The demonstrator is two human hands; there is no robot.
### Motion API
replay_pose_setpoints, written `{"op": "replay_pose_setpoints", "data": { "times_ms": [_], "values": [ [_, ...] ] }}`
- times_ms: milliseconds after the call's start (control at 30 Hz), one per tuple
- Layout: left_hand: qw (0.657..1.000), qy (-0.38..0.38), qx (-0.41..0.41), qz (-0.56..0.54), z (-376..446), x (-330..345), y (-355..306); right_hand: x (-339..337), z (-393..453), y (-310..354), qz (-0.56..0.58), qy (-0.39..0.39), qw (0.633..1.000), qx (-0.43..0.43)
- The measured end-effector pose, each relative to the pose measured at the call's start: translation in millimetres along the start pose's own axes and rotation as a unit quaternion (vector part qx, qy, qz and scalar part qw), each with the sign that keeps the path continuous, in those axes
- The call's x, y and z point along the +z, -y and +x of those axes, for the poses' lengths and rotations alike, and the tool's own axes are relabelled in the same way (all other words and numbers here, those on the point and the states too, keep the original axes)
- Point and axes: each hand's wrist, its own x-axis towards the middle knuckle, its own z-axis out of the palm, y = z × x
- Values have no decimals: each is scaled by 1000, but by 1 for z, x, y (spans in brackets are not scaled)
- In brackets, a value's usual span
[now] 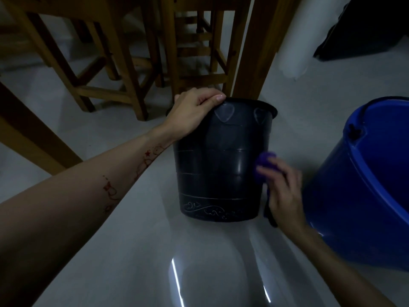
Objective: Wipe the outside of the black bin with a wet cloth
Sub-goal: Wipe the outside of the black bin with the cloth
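Observation:
The black bin [219, 165] stands upright on the pale floor in the middle of the view, with heart shapes near its rim and a scroll pattern near its base. My left hand [194, 114] grips the bin's rim at the upper left. My right hand [283, 191] holds a purple cloth [264, 165] pressed against the bin's right side, about halfway up. A dark end of the cloth hangs down below my hand beside the bin's base.
A blue bucket [363, 187] stands close to the right of the bin. Wooden chair legs [124, 69] and a table leg [254, 47] crowd the floor right behind the bin. A dark object [363, 34] lies at the far right.

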Motion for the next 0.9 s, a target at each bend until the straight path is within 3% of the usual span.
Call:
{"op": "replay_pose_setpoints", "data": {
  "times_ms": [100,167,300,467,600,700,800,900],
  "values": [
    [1000,8,19,8,1,7,-10,12,58,2,25,-78,993,79],
    [999,1,26,20,2,9,-12,22,86,20,28,-94,992,76],
    [1000,4,4,-13,2,4,0,28,81,47,15,-2,996,-88],
    [1000,15,7,-20,4,6,-3,24,9,49,28,100,961,-257],
    [999,26,28,-32,3,-1,-7,11,-15,42,-23,105,956,-275],
    [999,18,24,17,-1,-13,-4,14,-22,32,-45,95,963,-249],
    [997,60,-3,39,-8,-17,2,17,-36,31,-50,95,961,-256],
    [997,70,-5,-20,-11,-15,1,8,-35,34,-37,120,949,-288]
  ]
}}
